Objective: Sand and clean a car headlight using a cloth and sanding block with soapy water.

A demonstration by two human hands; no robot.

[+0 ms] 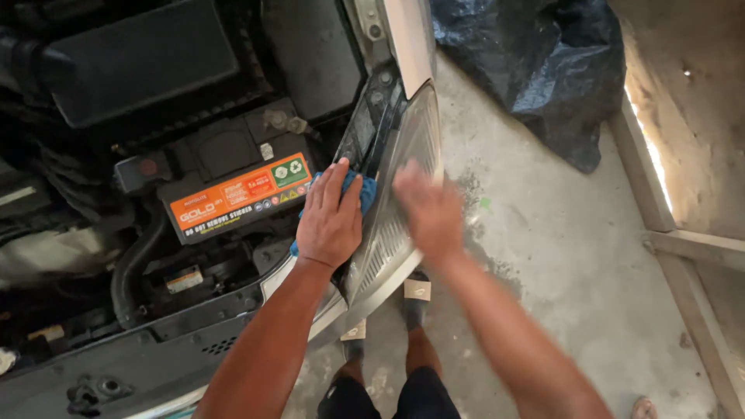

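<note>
My left hand [330, 219] lies flat, fingers together, pressing a blue cloth [365, 191] against the inner edge of a car's headlight [403, 174]. Only a corner of the cloth shows past my fingers. My right hand [429, 209] is blurred with motion on the clear headlight lens, palm down, with nothing visible in it. The headlight sits at the front corner of an open engine bay.
A black car battery [233, 186] with an orange label sits just left of my left hand, among hoses and black covers. A dark blue plastic sheet [535, 70] lies bunched on the concrete floor [543, 256] behind the car. My sandalled feet [415, 299] stand below the bumper. Wooden beams [683, 240] run at right.
</note>
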